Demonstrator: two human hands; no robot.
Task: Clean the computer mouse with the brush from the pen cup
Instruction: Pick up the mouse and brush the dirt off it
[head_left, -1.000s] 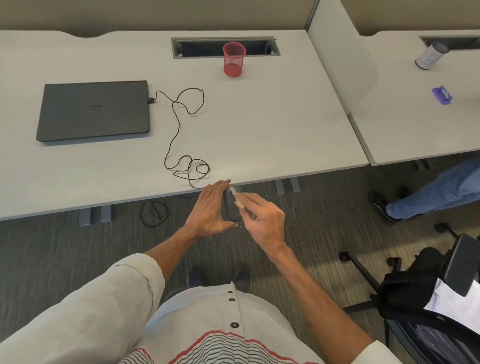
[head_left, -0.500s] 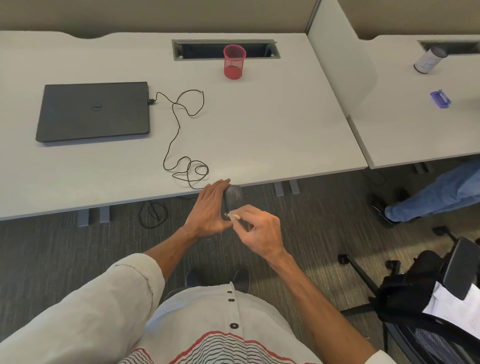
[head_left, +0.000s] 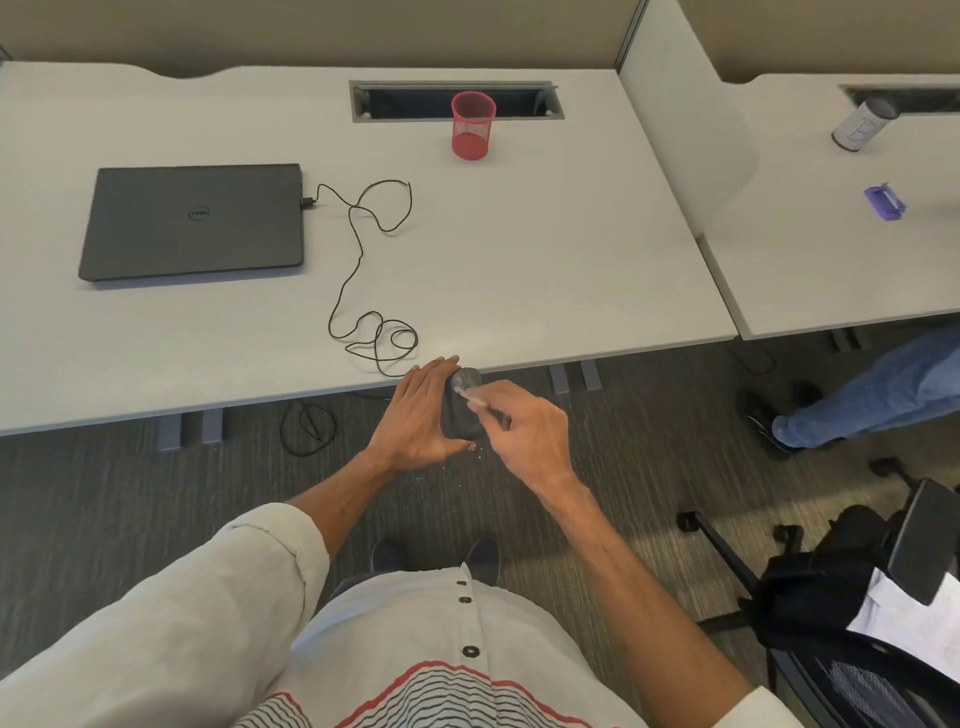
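mouse (head_left: 458, 410): dark grey, held in the air just off the desk (head_left: 519, 249) near edge, long axis running toward and away from the desk, nose toward the desk. cord (head_left: 358, 249): black, looped on the desk, leading to the laptop (head_left: 192, 221). brush (head_left: 470, 396): small, pale, tip on the mouse top, pointing left. left hand (head_left: 415, 415): cupped around the mouse, fingers extended. right hand (head_left: 524, 431): pinched closed on the brush. cup (head_left: 471, 124): red mesh, at the desk far edge.

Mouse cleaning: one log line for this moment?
stage: brushing | left hand: holds mouse off desk edge | right hand: brush tip on mouse | pen cup: upright on desk
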